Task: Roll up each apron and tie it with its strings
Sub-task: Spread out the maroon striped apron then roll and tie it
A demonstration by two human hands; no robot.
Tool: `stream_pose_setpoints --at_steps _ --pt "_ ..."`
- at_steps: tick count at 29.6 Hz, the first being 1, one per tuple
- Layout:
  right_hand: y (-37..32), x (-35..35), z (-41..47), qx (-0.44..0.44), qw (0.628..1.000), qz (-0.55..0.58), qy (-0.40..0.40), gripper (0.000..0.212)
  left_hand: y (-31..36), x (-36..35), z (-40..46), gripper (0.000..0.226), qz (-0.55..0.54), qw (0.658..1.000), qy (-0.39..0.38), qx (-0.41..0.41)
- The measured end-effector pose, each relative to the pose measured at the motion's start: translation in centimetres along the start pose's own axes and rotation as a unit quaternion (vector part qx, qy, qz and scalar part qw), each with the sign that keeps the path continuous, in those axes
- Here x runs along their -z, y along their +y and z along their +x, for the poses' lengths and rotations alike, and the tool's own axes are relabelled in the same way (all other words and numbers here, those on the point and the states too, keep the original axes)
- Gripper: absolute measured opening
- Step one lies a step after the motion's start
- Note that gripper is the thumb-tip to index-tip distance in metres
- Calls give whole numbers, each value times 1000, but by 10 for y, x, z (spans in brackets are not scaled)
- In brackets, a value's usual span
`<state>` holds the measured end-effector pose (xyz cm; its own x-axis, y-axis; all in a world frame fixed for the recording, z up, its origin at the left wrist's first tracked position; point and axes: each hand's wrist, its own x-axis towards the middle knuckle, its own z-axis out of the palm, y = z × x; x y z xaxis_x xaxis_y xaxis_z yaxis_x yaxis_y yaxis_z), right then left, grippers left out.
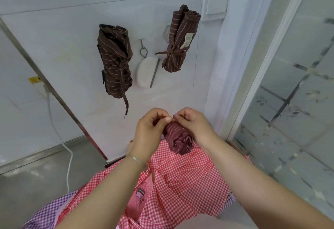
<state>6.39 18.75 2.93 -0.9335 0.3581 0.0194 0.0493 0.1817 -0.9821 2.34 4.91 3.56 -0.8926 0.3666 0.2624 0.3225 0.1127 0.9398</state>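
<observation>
A: Head view. Saw what in the hands?

B: Saw a rolled striped apron [178, 141], dark maroon, held in front of the chest over a red checked garment [182, 178]. Left hand [151, 131] curled at the roll's left side, thumb and forefinger pinched near the top. Right hand [194, 126] curled over the upper right, fingers [178, 115] pinched together just beside the left thumb. Could not make out a string between them; hidden or too small to tell.

A: And the roll's lie?

B: Ran with its long axis from the pinch point down and toward the body, open end nearest the camera. Sat directly under both sets of fingers, touching both palms, neither hand clearly nearer. Judged the tying step in hand, knot likely at the top end.

A: Anything else?

B: Noted two tied rolls on the wall [63, 29]: left brown bundle [115, 60] and right brown bundle [178, 40], well apart, a white pad [146, 74] hanging between.
</observation>
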Motion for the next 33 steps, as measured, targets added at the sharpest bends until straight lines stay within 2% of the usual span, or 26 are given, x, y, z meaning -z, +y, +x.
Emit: stream_pose_setpoints --at_steps 3,6,9,12,15,17,20,22,24,26,29,33 --pt "1 2 -5 69 993 -100 -7 15 6 3 7 17 -56 996 -2 74" --pt "0 8 -12 145 969 -201 -9 12 9 8 6 22 -67 991 -22 118" --pt "-5 12 -15 219 943 -251 1 10 8 13 4 13 -57 989 -69 116" --pt "-7 14 -14 320 901 -293 -2 26 11 18 5 6 -23 988 -106 112" --pt "-12 18 -12 355 875 -329 -22 26 18 23 8 6 16 979 -168 114" --pt "-19 18 -11 347 864 -360 -53 17 21 26 10 12 28 972 -200 123" --pt "-30 15 -10 312 857 -398 -98 11 24 25 11 17 52 971 -197 124" --pt "-35 13 -9 254 900 -337 -108 8 25 22 10 14 50 977 -175 110" --pt "-36 12 -7 188 956 -206 -93 7 28 21 10 6 25 982 -157 98" --pt "-36 17 -6 121 977 -134 -114 20 31 21 11 5 8 984 -158 86" --pt "-35 23 -5 77 965 -173 -182 27 31 24 9 8 -2 983 -169 70" --pt "-36 27 -8 89 970 -184 -132 14 32 23 6 5 8 979 -196 46"
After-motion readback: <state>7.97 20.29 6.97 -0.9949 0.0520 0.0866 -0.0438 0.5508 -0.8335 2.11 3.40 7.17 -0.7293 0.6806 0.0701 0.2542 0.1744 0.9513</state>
